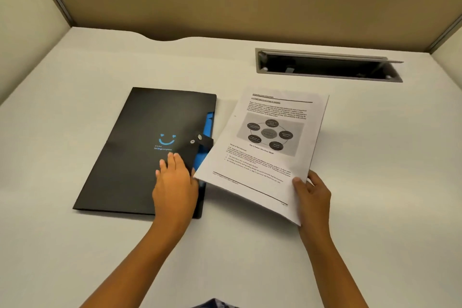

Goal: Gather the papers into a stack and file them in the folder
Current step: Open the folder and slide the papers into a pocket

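Note:
A black folder [140, 147] with a blue smiley print lies flat on the white desk, left of centre. Its snap strap is at the right edge, and blue inner pockets show along that edge. My left hand [173, 180] rests on the folder's front cover near the right edge, fingers together and flat; whether the thumb grips the edge is hidden. A stack of printed papers [267, 147], its top page showing a round diagram, is held tilted just right of the folder. My right hand [312, 195] pinches its near right corner. The stack's left corner overlaps the folder's edge.
The white desk [375, 157] is enclosed by beige partition walls at the back and sides. A grey cable hatch [327, 67] stands open in the desk behind the papers.

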The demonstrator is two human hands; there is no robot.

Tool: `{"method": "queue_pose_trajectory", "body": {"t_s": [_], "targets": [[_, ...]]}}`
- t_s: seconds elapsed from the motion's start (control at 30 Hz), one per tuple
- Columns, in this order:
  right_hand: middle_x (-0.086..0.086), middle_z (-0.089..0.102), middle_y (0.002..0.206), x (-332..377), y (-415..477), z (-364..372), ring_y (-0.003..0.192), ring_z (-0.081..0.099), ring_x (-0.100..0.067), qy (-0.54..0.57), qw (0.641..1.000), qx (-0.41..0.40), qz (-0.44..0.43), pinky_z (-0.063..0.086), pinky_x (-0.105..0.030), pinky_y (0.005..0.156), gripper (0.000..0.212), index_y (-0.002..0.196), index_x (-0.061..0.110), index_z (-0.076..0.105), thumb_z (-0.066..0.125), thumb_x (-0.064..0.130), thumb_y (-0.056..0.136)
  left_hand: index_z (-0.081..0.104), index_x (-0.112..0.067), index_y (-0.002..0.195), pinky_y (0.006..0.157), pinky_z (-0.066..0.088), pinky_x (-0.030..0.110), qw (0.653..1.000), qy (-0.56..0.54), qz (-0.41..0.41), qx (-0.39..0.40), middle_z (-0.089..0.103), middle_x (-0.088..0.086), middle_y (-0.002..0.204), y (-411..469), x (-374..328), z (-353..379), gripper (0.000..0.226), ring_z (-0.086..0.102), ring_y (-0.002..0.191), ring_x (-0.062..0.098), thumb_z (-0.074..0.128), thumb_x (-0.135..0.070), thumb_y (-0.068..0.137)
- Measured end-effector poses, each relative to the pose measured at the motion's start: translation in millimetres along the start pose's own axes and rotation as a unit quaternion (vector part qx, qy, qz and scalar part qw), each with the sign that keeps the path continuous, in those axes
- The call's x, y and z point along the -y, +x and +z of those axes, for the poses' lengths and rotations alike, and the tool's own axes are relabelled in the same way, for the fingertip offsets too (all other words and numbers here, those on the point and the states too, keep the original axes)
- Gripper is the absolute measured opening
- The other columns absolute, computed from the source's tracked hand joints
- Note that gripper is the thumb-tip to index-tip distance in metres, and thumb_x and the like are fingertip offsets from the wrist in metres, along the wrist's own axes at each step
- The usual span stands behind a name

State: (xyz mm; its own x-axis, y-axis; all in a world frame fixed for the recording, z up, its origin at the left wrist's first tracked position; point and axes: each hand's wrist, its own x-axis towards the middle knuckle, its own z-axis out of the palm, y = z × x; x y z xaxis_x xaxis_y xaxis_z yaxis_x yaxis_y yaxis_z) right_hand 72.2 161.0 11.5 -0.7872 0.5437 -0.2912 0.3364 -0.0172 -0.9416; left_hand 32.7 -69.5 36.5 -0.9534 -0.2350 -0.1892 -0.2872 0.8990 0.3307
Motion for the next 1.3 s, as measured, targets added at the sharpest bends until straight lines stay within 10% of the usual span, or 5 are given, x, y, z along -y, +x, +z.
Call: {"method": "queue_pose_trajectory", "body": {"t_s": [0.2,0.87,1.3], "targets": [[-0.003,0.072,0.103,13.8,-3.8,2.8,0.09,0.068,-0.023,-0.025,0.998,-0.038,-0.047,0.056,-0.046,0.084,0.025,0.114,0.024,0.058,0.052,0.016,0.091,0.047,0.0,0.125,0.072,0.055,0.042,0.993,-0.022,0.055,-0.099,0.065,0.021,0.101,-1.6,-0.1,-32.1,0.038,0.062,0.082,0.031,0.029,-0.023,0.101],[0.007,0.061,0.101,47.5,-16.8,27.4,0.072,0.059,-0.001,-0.084,0.971,-0.115,-0.19,0.042,0.002,0.052,0.024,0.116,0.014,0.057,0.05,0.018,0.094,0.056,0.0,0.124,0.078,0.055,0.049,0.983,-0.152,0.01,-0.104,0.065,0.029,0.103,-4.5,-8.2,-66.7,0.043,0.065,0.091,0.041,0.031,-0.026,0.101],[-0.008,0.067,0.114,43.9,-15.2,22.8,0.073,0.06,-0.006,-0.092,0.968,-0.136,-0.192,0.044,-0.001,0.055,0.025,0.118,0.012,0.055,0.049,0.019,0.095,0.054,0.0,0.127,0.083,0.055,0.05,0.984,-0.151,0.005,-0.099,0.066,0.025,0.105,-3.3,-11.9,-65.0,0.044,0.065,0.092,0.037,0.03,-0.026,0.101]]}}
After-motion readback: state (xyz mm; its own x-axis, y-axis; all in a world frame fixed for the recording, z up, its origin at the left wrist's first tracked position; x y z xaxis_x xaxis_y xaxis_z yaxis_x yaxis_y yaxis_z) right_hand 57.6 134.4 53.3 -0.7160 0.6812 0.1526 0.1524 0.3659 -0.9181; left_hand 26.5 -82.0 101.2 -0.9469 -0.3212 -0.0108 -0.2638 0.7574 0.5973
